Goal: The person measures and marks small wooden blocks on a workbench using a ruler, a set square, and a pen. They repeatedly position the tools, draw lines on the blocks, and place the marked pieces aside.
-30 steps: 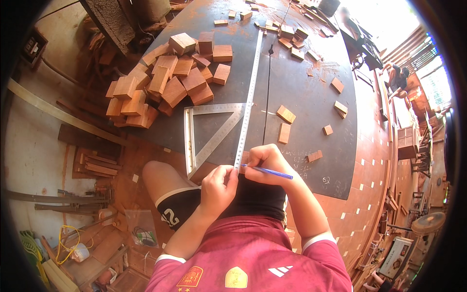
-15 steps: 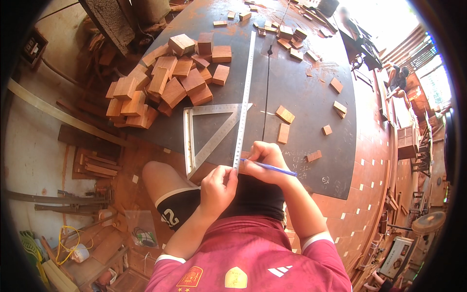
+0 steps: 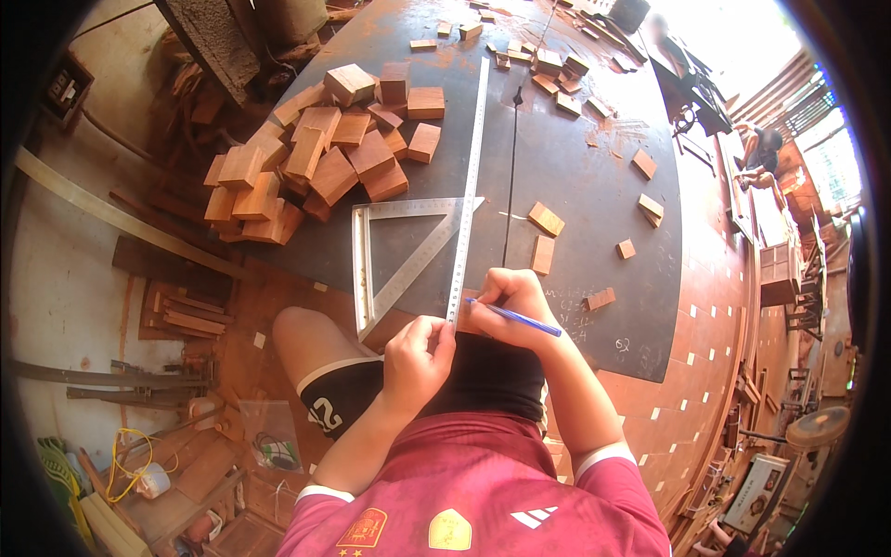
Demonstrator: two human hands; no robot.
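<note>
Head view: white handwritten figures and letters (image 3: pixel 622 343) mark the dark tabletop (image 3: pixel 585 213), printed graduations run along the steel ruler (image 3: pixel 473 158), and crests decorate the red shirt (image 3: pixel 483 464). The left hand (image 3: pixel 419 357) pinches the ruler's near end between thumb and fingers; the ruler extends away across the tabletop, crossing one corner of a triangular square (image 3: pixel 363 265). The right hand (image 3: pixel 512 311) grips a blue pen (image 3: pixel 524 321), its tip just beside the ruler. Wooden blocks (image 3: pixel 316 125) lie heaped at left; reddish floor (image 3: pixel 640 418) with pale squares surrounds the workshop's timber.
</note>
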